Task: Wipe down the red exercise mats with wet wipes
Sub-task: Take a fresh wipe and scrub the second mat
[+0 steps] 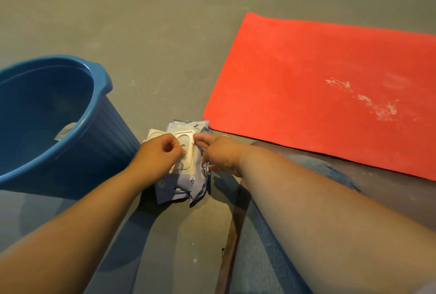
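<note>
A pale blue pack of wet wipes [188, 185] lies on the grey floor in front of me, its white plastic lid [154, 134] flipped open to the left. My left hand [157, 154] is over the pack's white opening, fingers curled and pinching there. My right hand [218, 154] grips the pack's right edge. Whether a wipe is between the left fingers is hidden. A red exercise mat [318, 86] lies flat on the floor to the right, with whitish dusty smears [375, 102] on it.
A large blue plastic bucket [99, 133] stands at the left, close to the pack, with a crumpled white wipe [63, 130] inside. My knee in blue jeans [325, 171] is under the right forearm. Bare grey floor stretches beyond.
</note>
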Demonstrator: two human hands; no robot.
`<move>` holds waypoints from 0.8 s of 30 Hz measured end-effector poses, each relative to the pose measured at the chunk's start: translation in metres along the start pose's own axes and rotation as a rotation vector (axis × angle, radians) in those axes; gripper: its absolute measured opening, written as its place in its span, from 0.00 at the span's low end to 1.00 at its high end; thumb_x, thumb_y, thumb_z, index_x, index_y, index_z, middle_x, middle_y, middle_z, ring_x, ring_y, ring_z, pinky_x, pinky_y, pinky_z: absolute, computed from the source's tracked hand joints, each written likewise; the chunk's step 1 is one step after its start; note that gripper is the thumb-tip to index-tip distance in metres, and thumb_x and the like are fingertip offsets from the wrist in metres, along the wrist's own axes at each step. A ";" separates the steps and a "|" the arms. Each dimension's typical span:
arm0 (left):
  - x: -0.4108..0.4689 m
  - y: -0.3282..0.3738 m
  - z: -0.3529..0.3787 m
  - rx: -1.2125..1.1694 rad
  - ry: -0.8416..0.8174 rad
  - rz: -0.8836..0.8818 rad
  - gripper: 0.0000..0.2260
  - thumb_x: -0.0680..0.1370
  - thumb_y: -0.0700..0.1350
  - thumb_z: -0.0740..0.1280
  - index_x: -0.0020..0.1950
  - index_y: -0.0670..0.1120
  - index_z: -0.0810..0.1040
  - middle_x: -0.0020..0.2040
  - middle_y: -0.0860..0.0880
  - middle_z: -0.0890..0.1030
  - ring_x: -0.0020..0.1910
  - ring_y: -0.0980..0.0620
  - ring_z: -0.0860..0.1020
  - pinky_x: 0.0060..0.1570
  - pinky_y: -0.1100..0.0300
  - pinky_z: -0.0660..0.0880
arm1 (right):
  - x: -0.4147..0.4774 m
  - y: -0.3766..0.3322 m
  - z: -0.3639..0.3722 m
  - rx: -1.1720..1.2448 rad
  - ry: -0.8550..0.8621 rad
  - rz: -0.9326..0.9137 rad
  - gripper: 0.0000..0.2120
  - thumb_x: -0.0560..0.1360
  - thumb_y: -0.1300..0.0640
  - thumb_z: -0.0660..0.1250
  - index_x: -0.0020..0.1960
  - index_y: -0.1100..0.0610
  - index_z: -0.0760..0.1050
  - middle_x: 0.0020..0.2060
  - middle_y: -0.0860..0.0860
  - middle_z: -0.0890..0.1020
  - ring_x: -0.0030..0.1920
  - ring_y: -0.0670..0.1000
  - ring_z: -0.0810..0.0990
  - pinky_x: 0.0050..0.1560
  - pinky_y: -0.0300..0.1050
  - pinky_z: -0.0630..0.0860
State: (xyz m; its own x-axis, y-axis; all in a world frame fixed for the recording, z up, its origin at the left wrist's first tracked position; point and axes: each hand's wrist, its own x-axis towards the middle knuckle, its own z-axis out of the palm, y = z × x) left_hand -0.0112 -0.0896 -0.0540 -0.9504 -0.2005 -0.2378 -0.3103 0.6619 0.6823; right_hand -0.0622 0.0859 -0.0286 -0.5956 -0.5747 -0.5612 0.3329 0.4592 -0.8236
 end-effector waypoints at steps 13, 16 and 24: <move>0.016 0.017 0.000 1.000 -0.060 0.169 0.05 0.75 0.49 0.69 0.50 0.56 0.79 0.54 0.52 0.76 0.48 0.50 0.74 0.41 0.58 0.74 | -0.004 -0.003 0.004 -0.077 0.070 0.018 0.32 0.74 0.73 0.55 0.75 0.53 0.60 0.73 0.52 0.65 0.69 0.52 0.66 0.59 0.41 0.70; 0.016 0.009 0.002 0.960 -0.110 0.184 0.10 0.73 0.45 0.72 0.51 0.55 0.77 0.54 0.52 0.74 0.47 0.51 0.72 0.47 0.55 0.78 | -0.006 -0.003 0.005 -0.076 0.070 0.012 0.31 0.75 0.73 0.54 0.75 0.53 0.60 0.72 0.52 0.65 0.68 0.51 0.68 0.54 0.37 0.69; 0.021 0.011 0.002 0.923 -0.078 0.278 0.09 0.79 0.48 0.63 0.52 0.48 0.81 0.46 0.50 0.71 0.41 0.51 0.72 0.41 0.60 0.71 | -0.004 -0.002 0.004 -0.107 0.092 -0.004 0.29 0.74 0.71 0.56 0.72 0.51 0.64 0.69 0.53 0.69 0.59 0.53 0.73 0.54 0.45 0.75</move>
State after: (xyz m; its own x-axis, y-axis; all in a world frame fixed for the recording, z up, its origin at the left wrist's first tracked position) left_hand -0.0341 -0.0852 -0.0532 -0.9731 0.0757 -0.2175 0.0956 0.9920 -0.0826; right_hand -0.0572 0.0845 -0.0250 -0.6630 -0.5140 -0.5443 0.2537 0.5298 -0.8093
